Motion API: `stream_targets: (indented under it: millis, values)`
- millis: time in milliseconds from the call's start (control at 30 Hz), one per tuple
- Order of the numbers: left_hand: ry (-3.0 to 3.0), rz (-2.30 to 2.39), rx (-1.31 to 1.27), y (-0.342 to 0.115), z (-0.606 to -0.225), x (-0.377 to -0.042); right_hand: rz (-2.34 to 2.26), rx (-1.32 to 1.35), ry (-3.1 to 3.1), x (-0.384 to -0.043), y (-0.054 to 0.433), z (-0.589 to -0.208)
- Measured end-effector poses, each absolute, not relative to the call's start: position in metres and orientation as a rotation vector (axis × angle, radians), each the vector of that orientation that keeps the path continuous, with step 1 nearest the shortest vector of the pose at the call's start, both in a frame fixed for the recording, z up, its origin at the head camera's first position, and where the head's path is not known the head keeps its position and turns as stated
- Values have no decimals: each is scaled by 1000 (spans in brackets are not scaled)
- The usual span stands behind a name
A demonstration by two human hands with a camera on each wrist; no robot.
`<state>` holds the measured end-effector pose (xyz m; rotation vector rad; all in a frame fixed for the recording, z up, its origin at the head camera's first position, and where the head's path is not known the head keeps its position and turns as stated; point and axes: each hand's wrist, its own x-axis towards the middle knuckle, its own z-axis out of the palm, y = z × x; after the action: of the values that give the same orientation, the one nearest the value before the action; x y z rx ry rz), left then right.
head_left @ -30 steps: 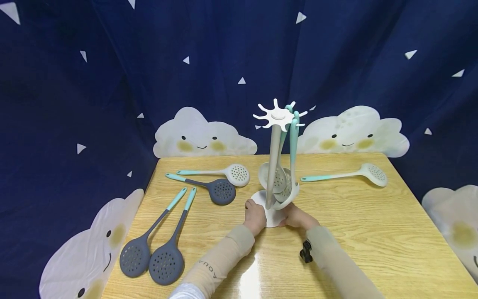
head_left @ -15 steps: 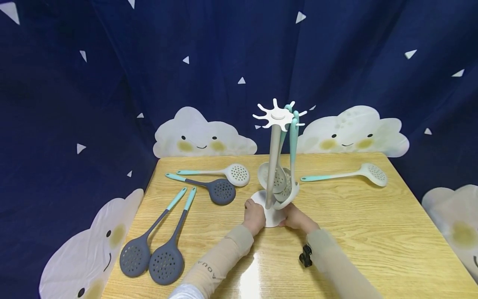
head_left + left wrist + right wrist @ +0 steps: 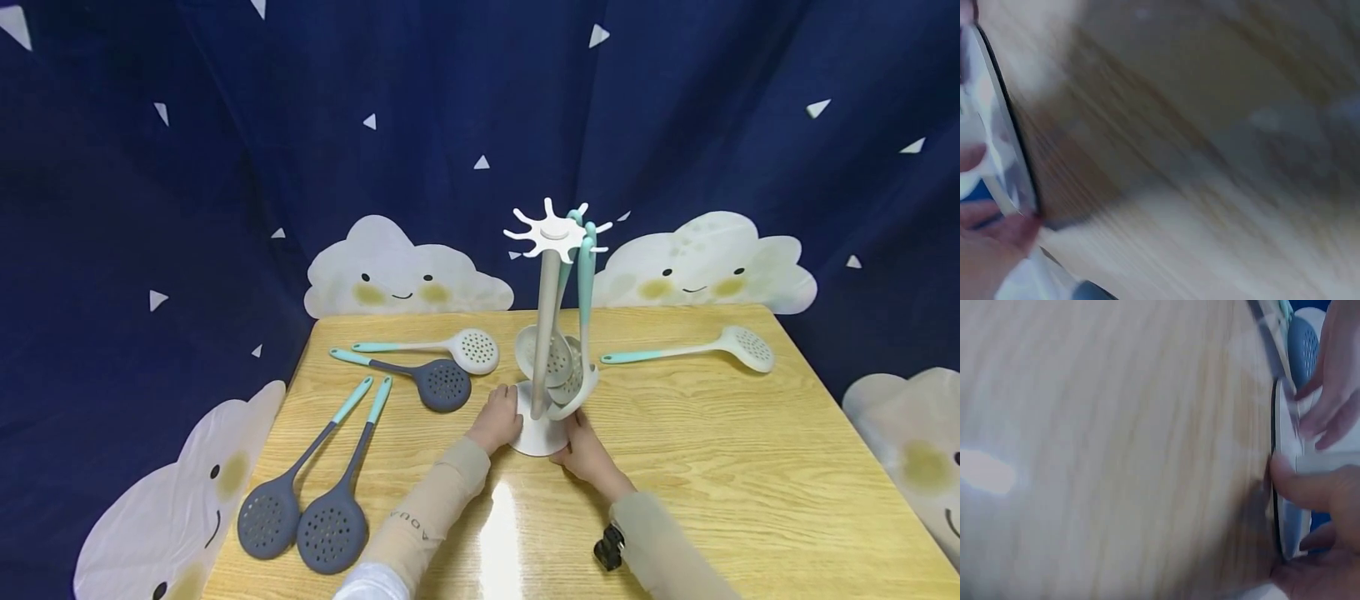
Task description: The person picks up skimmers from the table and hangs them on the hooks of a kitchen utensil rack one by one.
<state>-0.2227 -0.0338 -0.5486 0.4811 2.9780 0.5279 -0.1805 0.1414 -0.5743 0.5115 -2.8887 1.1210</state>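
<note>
One utensil stand [image 3: 543, 333] on the table [image 3: 712, 475], held at its base [image 3: 537, 442]
Left hand [image 3: 497, 420] and right hand [image 3: 588, 455] grip opposite edges, probably to keep it steady; utensils [image 3: 586, 296] hang from its hooked top [image 3: 553, 231], perhaps for easy taking.

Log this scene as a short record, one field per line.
Surface: wooden table
Centre: utensil stand, standing on the table
Hung on its right side: at least three teal-handled utensils
Left grip: left hand at the left edge of the white base
Right grip: right hand holding the base's right front edge
Lying to the left: one white skimmer, three dark-grey skimmers
Lying to the right: another white skimmer
Backdrop: dark-blue curtain
</note>
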Motion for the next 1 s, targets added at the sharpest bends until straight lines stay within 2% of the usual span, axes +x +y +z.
stream_targets:
  millis: [300, 633, 1000]
  values:
    - [2807, 600, 564, -44, -551, -240, 1213, 200, -2867, -163, 111, -572]
    - [2782, 464, 646, -43, -552, -250, 696, 245, -2908, -157, 93, -575]
    - [2820, 411, 652, -42, -552, -249, 636, 277, -2898, -162, 96, -576]
